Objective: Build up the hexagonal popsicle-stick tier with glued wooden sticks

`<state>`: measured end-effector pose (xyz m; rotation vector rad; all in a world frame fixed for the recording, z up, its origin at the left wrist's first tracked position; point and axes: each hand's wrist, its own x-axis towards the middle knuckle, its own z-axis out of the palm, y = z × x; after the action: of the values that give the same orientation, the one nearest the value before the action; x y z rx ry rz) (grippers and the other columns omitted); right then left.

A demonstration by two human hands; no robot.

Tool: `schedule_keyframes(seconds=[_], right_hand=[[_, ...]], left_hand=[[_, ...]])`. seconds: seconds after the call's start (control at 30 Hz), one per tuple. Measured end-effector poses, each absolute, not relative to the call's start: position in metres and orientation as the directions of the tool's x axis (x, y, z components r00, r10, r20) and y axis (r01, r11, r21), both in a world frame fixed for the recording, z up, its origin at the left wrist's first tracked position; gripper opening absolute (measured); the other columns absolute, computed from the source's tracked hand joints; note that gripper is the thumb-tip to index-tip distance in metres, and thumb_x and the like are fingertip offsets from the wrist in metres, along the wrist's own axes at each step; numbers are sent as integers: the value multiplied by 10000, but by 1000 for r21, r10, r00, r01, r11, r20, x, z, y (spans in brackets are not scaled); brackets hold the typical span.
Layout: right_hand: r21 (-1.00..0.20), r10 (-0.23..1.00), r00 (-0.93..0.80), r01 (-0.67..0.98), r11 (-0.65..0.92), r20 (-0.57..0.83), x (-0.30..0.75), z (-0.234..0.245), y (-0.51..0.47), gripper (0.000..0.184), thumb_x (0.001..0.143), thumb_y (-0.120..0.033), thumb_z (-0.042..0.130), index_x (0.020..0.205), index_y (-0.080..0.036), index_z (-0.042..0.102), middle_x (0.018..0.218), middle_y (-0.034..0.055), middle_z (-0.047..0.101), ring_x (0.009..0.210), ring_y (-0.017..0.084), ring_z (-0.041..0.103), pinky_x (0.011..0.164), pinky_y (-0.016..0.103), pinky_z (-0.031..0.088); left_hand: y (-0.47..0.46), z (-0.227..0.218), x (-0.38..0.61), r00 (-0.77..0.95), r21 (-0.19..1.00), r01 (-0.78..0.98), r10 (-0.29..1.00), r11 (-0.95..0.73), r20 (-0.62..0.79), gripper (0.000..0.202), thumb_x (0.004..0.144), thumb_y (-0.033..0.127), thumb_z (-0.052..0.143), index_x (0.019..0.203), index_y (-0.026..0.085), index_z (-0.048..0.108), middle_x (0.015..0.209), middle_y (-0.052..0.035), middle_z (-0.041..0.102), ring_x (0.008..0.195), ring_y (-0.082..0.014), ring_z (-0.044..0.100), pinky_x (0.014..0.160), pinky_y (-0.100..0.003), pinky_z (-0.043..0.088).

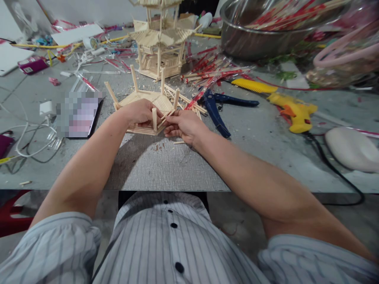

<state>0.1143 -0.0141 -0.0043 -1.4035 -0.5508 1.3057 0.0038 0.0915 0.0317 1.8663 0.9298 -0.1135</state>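
A hexagonal wooden stick base (145,96) with several short upright posts lies on the table in front of me. My left hand (140,112) reaches over it, its fingers closed behind a front post (154,119). At the base's front right edge my right hand (186,126) pinches a thin wooden stick (168,115) between thumb and forefinger, the other fingers curled below. The left fingertips meet the same stick, partly hidden by the post. Behind the base stands a tiered pagoda model (160,43) made of similar sticks.
Loose sticks (180,97) and blue-handled cutters (217,112) lie right of the base. Farther right are a yellow glue gun (296,112) and its cord. A metal basin (254,39) holds red-wrapped chopsticks. A phone (79,116) and white cables lie left. The table edge is close to me.
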Motion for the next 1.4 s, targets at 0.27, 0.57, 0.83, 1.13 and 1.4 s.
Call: schedule_keyframes(seconds=[0.27, 0.57, 0.83, 1.13, 1.4], right_hand=[[-900, 869, 290, -300, -315, -401, 114, -5, -14, 177, 900, -68, 489, 734, -129, 497, 550, -28, 590, 367, 60, 535, 380, 178, 474], [-903, 871, 290, -294, -313, -396, 114, -5, -13, 168, 896, -65, 488, 744, -135, 499, 579, -19, 596, 366, 61, 532, 394, 181, 470], [-914, 884, 254, -209, -347, -393, 120, -5, -17, 141, 856, -39, 474, 761, -133, 519, 550, -21, 573, 369, 75, 528, 391, 192, 455], [-791, 923, 309, 494, -361, -228, 145, 11, -25, 142, 777, -105, 542, 908, -150, 573, 598, 6, 588, 415, 110, 500, 432, 242, 400], [-243, 963, 267, 933, -266, -28, 158, 12, -29, 271, 778, -231, 549, 1025, -165, 637, 912, 107, 670, 870, 251, 616, 684, 320, 428]], left_hand=[[89, 36, 3, 682, 700, 670, 576, -248, -449, 134, 727, 166, 642, 807, 83, 710, 429, 31, 480, 375, -33, 355, 449, -216, 262], [88, 37, 2, 706, 664, 672, 556, -328, -439, 216, 758, 180, 646, 920, 70, 738, 441, 25, 469, 410, -39, 336, 455, -220, 266], [93, 34, 1, 747, 682, 637, 507, -360, -430, 312, 755, 160, 633, 1044, 90, 727, 451, 25, 478, 399, -45, 349, 450, -222, 254], [97, 26, 1, 747, 696, 627, 525, -350, -409, 331, 688, 146, 649, 1002, 97, 741, 443, 19, 512, 378, -53, 386, 435, -214, 279], [94, 29, 3, 702, 682, 666, 562, -302, -437, 347, 689, 159, 666, 1022, 89, 735, 444, 8, 514, 377, -55, 399, 456, -228, 291]])
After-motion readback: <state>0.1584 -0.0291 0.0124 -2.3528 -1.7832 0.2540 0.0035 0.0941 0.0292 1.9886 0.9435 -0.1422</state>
